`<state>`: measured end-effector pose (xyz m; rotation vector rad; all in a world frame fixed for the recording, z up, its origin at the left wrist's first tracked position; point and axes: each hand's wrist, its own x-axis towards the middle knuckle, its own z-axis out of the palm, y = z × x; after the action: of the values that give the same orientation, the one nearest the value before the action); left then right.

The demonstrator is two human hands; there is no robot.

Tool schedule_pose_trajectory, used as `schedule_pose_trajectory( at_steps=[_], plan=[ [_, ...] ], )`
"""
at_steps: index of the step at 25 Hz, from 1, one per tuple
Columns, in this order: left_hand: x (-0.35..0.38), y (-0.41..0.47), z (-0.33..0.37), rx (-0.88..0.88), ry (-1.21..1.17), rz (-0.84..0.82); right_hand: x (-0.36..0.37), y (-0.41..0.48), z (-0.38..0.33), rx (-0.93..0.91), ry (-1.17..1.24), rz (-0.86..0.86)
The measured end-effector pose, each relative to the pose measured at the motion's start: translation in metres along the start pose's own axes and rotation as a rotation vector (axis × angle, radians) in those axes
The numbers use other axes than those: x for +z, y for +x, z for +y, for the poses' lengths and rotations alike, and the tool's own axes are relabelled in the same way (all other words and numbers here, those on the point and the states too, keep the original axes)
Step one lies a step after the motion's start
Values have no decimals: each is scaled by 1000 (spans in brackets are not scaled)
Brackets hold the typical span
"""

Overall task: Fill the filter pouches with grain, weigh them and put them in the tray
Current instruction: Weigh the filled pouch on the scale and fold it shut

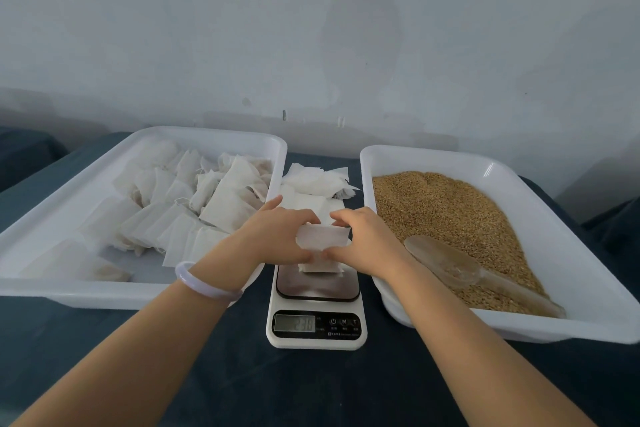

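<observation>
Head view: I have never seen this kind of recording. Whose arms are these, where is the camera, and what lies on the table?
No machine: a person wears the camera on the head, looking down at their own arms. The left hand and right hand together pinch a white filter pouch on a kitchen scale. The left tray holds filled pouches; the right tray holds grain and a scoop. Spare empty pouches lie between the trays, on a dark table.
</observation>
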<state>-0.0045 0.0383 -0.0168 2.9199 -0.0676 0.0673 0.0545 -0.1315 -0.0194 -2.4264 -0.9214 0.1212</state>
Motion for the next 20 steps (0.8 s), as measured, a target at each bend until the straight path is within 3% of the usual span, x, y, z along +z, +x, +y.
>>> schedule_pose_trajectory(
  at_steps=[20],
  plan=[
    [2, -1, -1, 20, 37, 20, -2, -6, -3, 14, -13, 1]
  ],
)
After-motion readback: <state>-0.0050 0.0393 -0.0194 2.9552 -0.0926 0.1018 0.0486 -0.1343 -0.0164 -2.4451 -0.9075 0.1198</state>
